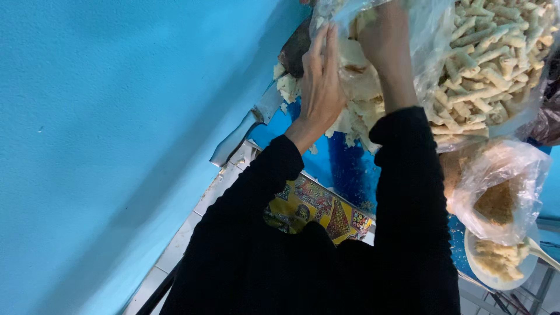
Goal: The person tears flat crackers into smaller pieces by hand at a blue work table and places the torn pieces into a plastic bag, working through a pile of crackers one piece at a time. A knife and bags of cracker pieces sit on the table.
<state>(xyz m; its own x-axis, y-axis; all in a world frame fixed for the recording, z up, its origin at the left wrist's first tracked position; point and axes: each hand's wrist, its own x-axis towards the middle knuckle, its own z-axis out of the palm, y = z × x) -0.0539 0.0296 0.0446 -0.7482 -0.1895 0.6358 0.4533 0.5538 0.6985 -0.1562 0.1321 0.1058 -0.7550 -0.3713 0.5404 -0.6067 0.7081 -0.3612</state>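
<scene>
Dough sheets (359,99), pale and thin, lie heaped on the blue table (344,166) under both hands; they look soft and tearable (best lifted by an edge). Left hand (321,81) presses flat, fingers together; right hand (382,35) is half hidden by a clear bag (431,35), its grip unreadable.

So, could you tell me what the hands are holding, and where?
The left hand lies flat on pale dough sheets; the right hand is hidden inside a clear bag, so cannot tell.
</scene>
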